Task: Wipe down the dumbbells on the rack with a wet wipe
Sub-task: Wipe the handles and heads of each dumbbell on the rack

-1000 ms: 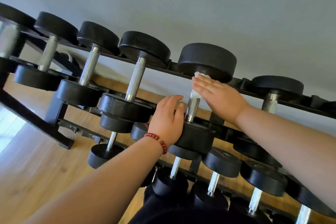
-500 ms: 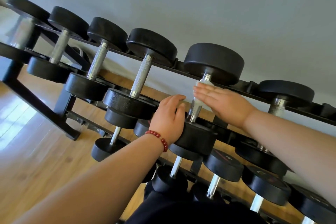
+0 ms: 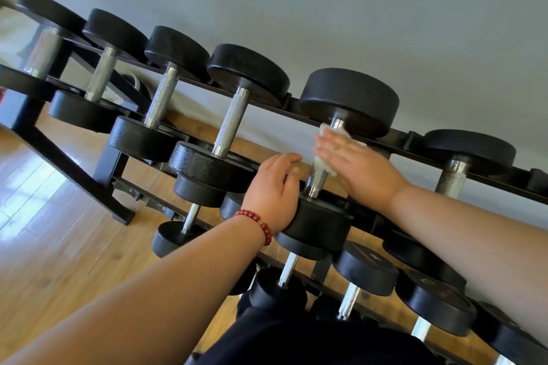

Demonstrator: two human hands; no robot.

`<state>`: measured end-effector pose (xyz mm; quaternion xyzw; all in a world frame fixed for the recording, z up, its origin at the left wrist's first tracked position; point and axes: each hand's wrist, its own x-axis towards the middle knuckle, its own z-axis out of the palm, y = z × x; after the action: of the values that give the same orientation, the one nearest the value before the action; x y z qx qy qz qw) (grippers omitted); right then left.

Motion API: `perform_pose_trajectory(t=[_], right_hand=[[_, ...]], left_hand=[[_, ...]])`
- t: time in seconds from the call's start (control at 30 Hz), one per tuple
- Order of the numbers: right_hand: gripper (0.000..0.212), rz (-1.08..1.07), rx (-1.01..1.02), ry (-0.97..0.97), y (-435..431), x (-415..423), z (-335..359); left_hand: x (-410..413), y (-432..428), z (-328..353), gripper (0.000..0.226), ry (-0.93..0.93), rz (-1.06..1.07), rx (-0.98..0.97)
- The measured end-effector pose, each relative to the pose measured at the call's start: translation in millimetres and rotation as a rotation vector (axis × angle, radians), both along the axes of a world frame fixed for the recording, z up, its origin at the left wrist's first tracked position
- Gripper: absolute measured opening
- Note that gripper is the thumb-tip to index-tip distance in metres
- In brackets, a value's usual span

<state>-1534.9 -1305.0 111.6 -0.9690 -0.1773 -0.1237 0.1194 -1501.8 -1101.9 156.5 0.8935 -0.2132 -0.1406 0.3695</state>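
A black dumbbell with a knurled steel handle [image 3: 315, 184] lies on the top tier of the rack [image 3: 77, 166], its far head [image 3: 350, 98] toward the wall. My left hand [image 3: 271, 190], with a red bead bracelet at the wrist, curls over the top of the near head [image 3: 323, 225]. My right hand [image 3: 355, 166] lies flat with straight fingers and presses a white wet wipe [image 3: 324, 163] against the handle, just below the far head. The wipe shows above and below my fingers.
Several more black dumbbells sit on the top tier to the left [image 3: 231, 127] and one to the right [image 3: 453, 169]. Smaller dumbbells [image 3: 364, 272] fill the lower tiers. Behind stands a grey wall, with wooden floor [image 3: 53, 246] at the left.
My right hand has rubbed the wipe a little along the handle, near the far head. My left hand has stayed on the near head. The view has shifted slightly.
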Motion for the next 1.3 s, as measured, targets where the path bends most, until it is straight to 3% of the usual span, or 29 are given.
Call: perform_pose_trajectory(t=[0.1, 0.27, 0.33, 0.43, 0.5, 0.6, 0.73, 0.9, 1.07, 1.2, 1.3], right_hand=[[0.077, 0.128, -0.015, 0.030, -10.7, -4.0, 4.0], [0.064, -0.113, 0.056, -0.042, -0.3, 7.4, 7.5], [0.070, -0.037, 0.117, 0.038, 9.7, -5.7, -4.1], [0.064, 0.144, 0.054, 0.072, -7.6, -4.8, -1.5], [0.057, 0.043, 0.047, 0.012, -18.1, 9.0, 5.9], [0.062, -0.123, 0.095, 0.057, -3.0, 6.7, 0.0], [0.067, 0.198, 0.001, 0.062, -5.9, -7.6, -5.3], [0.058, -0.073, 0.030, -0.006, -7.8, 10.8, 1.9], [0.057, 0.302, -0.051, 0.035, -12.6, -3.3, -2.1], [0.059, -0.002, -0.013, 0.010, -18.1, 11.7, 11.4], [0.057, 0.141, -0.018, 0.026, -2.0, -1.0, -5.1]], left_hand=[[-0.6, 0.3, 0.2, 0.035, -0.004, -0.004, 0.004], [-0.7, 0.8, 0.0, 0.034, 0.000, 0.011, -0.005], [-0.7, 0.2, 0.0, 0.033, 0.002, 0.012, -0.010], [-1.2, 0.2, 1.3, 0.033, 0.006, 0.009, -0.004], [-0.7, 0.8, 1.9, 0.034, 0.013, 0.014, 0.001], [-1.2, 0.7, 2.1, 0.034, 0.012, 0.020, 0.000], [-1.8, 0.1, 2.5, 0.034, 0.000, 0.027, 0.005], [-1.7, 0.9, 0.8, 0.035, 0.005, 0.039, 0.009], [-2.8, 0.0, 0.8, 0.035, -0.017, 0.047, 0.009], [-3.6, 1.1, 1.5, 0.035, -0.012, 0.060, 0.002], [-4.6, 0.6, 1.6, 0.035, -0.034, 0.066, 0.009]])
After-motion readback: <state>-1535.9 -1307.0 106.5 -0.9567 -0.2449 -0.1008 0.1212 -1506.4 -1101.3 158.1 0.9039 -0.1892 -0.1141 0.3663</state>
